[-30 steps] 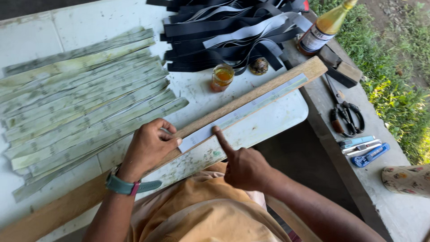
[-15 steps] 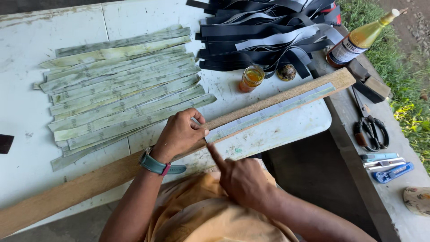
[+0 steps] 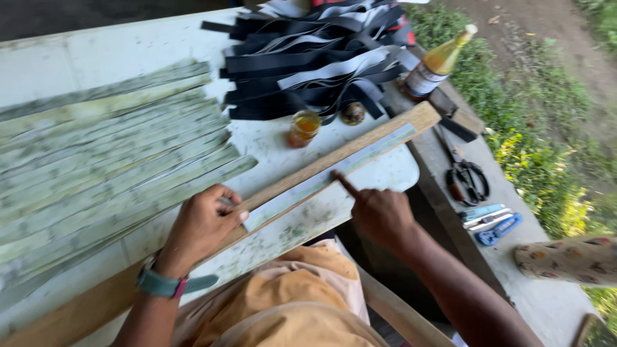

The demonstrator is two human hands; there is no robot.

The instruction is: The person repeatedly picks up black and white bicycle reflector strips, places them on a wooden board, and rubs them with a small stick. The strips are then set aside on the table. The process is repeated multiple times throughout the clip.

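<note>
A long wooden plank (image 3: 385, 133) lies slantwise across the white table (image 3: 116, 51), with a pale green leaf strip (image 3: 360, 160) laid flat along it. My left hand (image 3: 204, 226), wearing a teal wristband, presses the near end of the strip against the plank with thumb and fingers. My right hand (image 3: 379, 212) has its index finger stretched out, the tip resting on the strip near its middle. A stack of similar green strips (image 3: 109, 160) covers the table to the left.
A heap of black and grey strips (image 3: 315, 58) sits at the back. A small jar of amber liquid (image 3: 303, 127), a round dark object (image 3: 352, 113) and a bottle of yellow liquid (image 3: 437, 64) stand near it. Scissors (image 3: 466, 177) and blue cutters (image 3: 491, 222) lie on the concrete ledge.
My right index finger has slid along the strip toward the plank's far end. My left hand stays pressed on the near end. The view has shifted.
</note>
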